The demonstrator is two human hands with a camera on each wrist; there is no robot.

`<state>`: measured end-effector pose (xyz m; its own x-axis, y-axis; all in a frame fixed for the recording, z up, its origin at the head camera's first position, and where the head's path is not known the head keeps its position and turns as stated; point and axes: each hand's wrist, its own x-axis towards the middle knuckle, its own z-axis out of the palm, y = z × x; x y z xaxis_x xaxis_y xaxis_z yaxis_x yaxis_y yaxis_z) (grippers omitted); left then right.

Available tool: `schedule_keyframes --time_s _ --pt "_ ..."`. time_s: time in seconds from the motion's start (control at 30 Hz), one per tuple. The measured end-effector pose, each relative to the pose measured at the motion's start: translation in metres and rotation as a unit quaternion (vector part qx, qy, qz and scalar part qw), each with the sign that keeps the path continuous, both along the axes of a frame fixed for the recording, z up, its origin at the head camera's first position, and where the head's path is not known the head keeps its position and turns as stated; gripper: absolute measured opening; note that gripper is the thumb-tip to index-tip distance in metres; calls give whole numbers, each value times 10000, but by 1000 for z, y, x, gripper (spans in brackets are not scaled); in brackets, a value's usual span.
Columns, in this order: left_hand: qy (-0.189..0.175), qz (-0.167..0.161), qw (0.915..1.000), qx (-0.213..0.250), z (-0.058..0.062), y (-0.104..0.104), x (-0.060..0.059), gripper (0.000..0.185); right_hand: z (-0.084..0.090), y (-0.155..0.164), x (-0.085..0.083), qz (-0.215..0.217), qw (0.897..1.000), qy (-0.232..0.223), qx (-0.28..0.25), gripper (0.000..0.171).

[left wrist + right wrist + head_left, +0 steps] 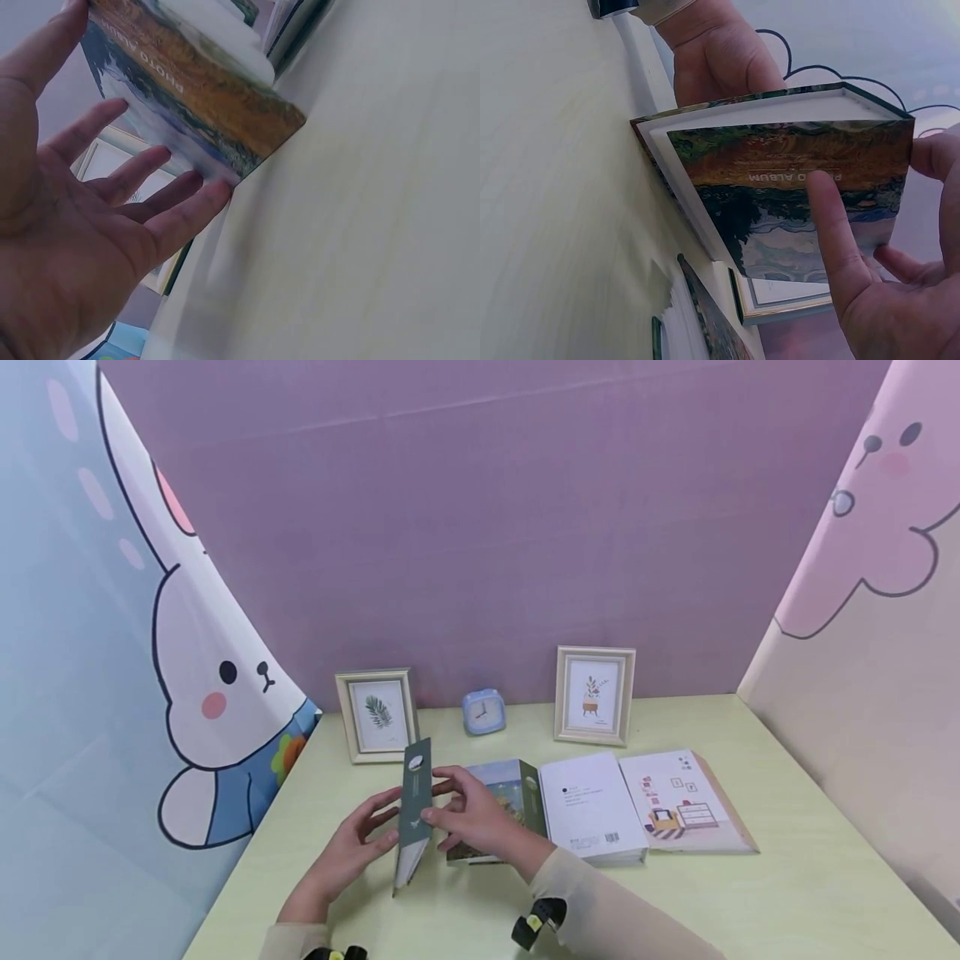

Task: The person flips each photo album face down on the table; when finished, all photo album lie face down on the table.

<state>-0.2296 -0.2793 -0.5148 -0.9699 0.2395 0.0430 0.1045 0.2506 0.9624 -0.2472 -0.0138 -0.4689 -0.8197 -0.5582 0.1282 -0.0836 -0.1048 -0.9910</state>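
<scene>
A photo album (415,802) with a dark green spine stands on its edge on the pale green table (750,893), near the front. My left hand (352,847) lies against its left side. In the left wrist view its straight fingers (172,202) touch the landscape cover (202,90). My right hand (472,818) holds the album from the right. The right wrist view shows one digit (832,225) pressed on the cover (795,180), which reads PHOTO ALBUM, while other fingers curl at the spine edge. The left hand (720,64) shows behind the album there.
A second album (498,793) lies flat just right of my hands, then a white book (588,806) and an illustrated book (686,802). Two picture frames (377,714) (594,693) and a blue clock (483,710) stand at the back. Cartoon panels wall both sides.
</scene>
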Motion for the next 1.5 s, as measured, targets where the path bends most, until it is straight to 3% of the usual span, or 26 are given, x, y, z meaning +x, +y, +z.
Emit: schedule_keyframes --time_s 0.2,0.43,0.8,1.23,1.5 --pt "-116 35 9999 -86 0 -3 1 62 -2 -1 -1 -244 9997 -24 -94 71" --pt "-201 153 9994 -244 0 -6 0 63 -6 3 -1 -444 9981 367 232 64" --pt "-386 616 9914 -1089 -6 -12 0 74 -21 6 -8 -813 9886 908 880 65" --pt "-440 718 9870 -1368 1 -11 6 75 -26 7 -11 -833 9736 900 1923 69" --pt "-301 795 9828 -1642 -3 -16 4 76 -27 4 -11 -732 9705 796 2157 68"
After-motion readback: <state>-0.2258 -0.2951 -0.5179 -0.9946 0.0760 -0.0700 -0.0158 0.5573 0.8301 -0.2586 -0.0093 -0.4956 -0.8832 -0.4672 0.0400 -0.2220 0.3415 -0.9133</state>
